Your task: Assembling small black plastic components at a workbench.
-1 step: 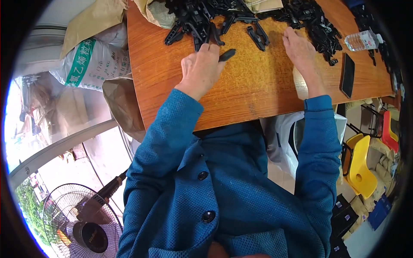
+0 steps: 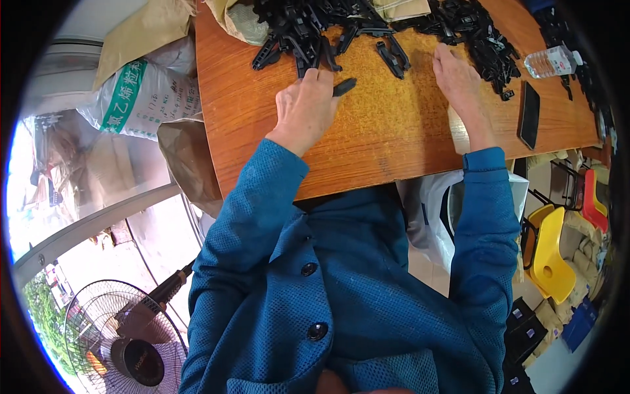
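On the wooden table (image 2: 367,148), my left hand (image 2: 307,105) is closed around a slim black plastic part (image 2: 344,87), whose rounded end sticks out to the right. Just beyond its fingers lies a heap of long black plastic parts (image 2: 298,33). My right hand (image 2: 457,79) has its fingers curled together at the left edge of a pile of smaller black pieces (image 2: 482,49); whatever is between its fingertips is hidden. Between the two hands, a pair of long black parts (image 2: 392,58) rests on the tabletop.
A clear bottle (image 2: 551,62) lies on its side at the right, near a dark phone-like slab (image 2: 529,117). Brown paper bags (image 2: 187,154) and a white printed sack (image 2: 157,98) stand left of the table. A fan (image 2: 128,348) is at lower left, a yellow chair (image 2: 554,259) at right.
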A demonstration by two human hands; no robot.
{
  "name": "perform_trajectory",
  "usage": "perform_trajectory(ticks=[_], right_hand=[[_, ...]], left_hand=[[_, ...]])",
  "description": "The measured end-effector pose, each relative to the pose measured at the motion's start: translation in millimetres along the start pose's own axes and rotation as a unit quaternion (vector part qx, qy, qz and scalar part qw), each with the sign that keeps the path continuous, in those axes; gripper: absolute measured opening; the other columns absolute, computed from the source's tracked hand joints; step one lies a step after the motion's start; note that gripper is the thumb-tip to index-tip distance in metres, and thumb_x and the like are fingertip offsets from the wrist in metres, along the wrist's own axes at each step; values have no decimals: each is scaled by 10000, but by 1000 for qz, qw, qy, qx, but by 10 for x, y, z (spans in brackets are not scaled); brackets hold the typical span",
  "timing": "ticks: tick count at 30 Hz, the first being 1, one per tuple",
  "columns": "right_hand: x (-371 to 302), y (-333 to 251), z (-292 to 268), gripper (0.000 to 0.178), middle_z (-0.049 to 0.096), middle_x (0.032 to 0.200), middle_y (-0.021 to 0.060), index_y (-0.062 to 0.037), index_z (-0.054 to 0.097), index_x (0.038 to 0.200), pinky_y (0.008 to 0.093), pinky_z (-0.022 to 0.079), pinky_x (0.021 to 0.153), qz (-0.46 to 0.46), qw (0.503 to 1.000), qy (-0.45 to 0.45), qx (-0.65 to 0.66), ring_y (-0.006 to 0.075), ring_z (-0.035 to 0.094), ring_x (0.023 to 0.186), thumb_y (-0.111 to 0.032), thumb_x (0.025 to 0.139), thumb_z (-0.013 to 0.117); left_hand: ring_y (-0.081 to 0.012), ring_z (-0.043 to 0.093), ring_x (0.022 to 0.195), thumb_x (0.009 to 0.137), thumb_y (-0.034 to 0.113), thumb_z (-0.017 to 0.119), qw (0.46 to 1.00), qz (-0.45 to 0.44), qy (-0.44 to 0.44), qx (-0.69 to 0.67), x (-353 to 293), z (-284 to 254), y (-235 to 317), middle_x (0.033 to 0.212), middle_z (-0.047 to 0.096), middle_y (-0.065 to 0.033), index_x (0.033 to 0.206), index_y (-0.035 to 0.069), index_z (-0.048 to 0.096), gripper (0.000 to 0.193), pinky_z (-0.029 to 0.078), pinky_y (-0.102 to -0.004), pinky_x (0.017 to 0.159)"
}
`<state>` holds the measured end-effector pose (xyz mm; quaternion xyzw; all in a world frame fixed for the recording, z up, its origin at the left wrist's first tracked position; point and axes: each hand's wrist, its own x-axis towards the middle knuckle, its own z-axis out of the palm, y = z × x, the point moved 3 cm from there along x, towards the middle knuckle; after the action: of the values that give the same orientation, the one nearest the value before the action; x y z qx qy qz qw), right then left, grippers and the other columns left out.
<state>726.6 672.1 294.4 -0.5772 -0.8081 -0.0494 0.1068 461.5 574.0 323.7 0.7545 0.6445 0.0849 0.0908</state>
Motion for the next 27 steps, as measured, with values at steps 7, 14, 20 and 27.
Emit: perform_trajectory(ticks=[7, 14, 20, 27], right_hand=[[-444, -570, -338, 287, 654, 905, 120, -66, 509, 1194, 289, 498, 583, 139, 903, -54, 402, 182, 619, 634, -36, 908, 516], [-1060, -1970, -418, 265, 625, 884, 50, -9, 560, 1148, 221, 460, 585, -54, 809, -112, 575, 86, 548, 653, 59, 896, 519], [-1269, -2292, -639, 200, 605, 829, 43, -4, 551, 1097, 221, 457, 562, -10, 792, -98, 603, 85, 544, 646, 36, 901, 543], [-1368, -2311, -627, 167, 617, 838, 37, -6, 545, 1079, 207, 441, 539, -10, 814, -79, 575, 81, 540, 624, 10, 913, 543]], left_hand=[[-318, 631, 768, 776, 50, 630, 987, -17, 101, -124, -560, 60, -167, 893, 605, -141, 914, 30, 523, 175, 502, -387, 645], [-187, 604, 750, 775, -48, 555, 885, -73, 108, -446, -965, -195, -309, 842, 606, -121, 990, 13, 583, 225, 493, -297, 719], [-245, 632, 815, 782, -54, 545, 907, 51, 130, -398, -1281, -432, -366, 924, 636, -153, 1017, 9, 585, 246, 495, -307, 748], [-194, 632, 877, 795, -67, 551, 888, 53, 78, -449, -1433, -494, -284, 1030, 642, -122, 1136, 29, 556, 354, 494, -293, 751]])
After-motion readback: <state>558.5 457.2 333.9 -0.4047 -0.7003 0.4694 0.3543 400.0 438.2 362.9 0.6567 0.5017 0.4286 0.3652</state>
